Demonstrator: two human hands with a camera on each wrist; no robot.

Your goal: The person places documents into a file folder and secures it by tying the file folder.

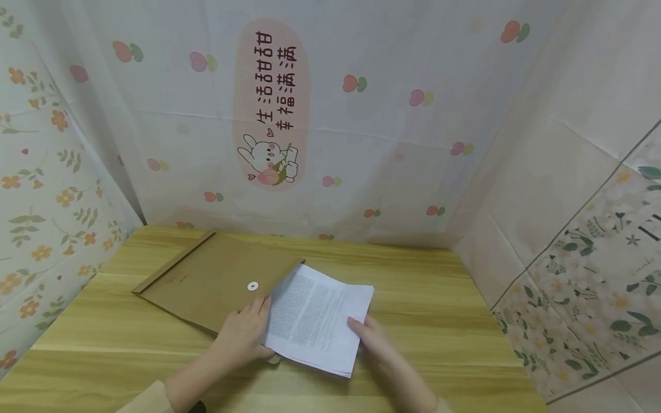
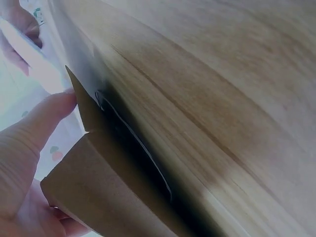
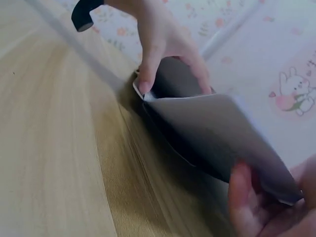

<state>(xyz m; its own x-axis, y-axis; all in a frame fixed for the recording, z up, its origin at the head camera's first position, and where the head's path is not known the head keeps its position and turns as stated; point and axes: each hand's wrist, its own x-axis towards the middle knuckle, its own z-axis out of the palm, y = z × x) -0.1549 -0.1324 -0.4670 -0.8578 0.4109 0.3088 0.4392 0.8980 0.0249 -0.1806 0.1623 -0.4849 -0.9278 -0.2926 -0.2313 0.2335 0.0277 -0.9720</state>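
A brown kraft envelope [image 1: 206, 281] with a white button clasp [image 1: 252, 286] lies flat on the wooden table [image 1: 439, 298]. A stack of printed white sheets [image 1: 320, 315] sticks out of its open end, slanting right. My left hand [image 1: 245, 332] holds the envelope's mouth; in the left wrist view its thumb [image 2: 47, 123] presses the brown flap [image 2: 98, 192], with fingers under it. My right hand [image 1: 369, 335] pinches the stack's near right corner, and the sheets [image 3: 212, 123] arch up off the table between both hands.
Flower-patterned cloth walls close in the table on the left [image 1: 46, 218], back [image 1: 361, 115] and right [image 1: 578, 246]. A rabbit sticker with writing [image 1: 271, 103] is on the back wall. Bare wood lies to the right of the sheets and in front of the envelope.
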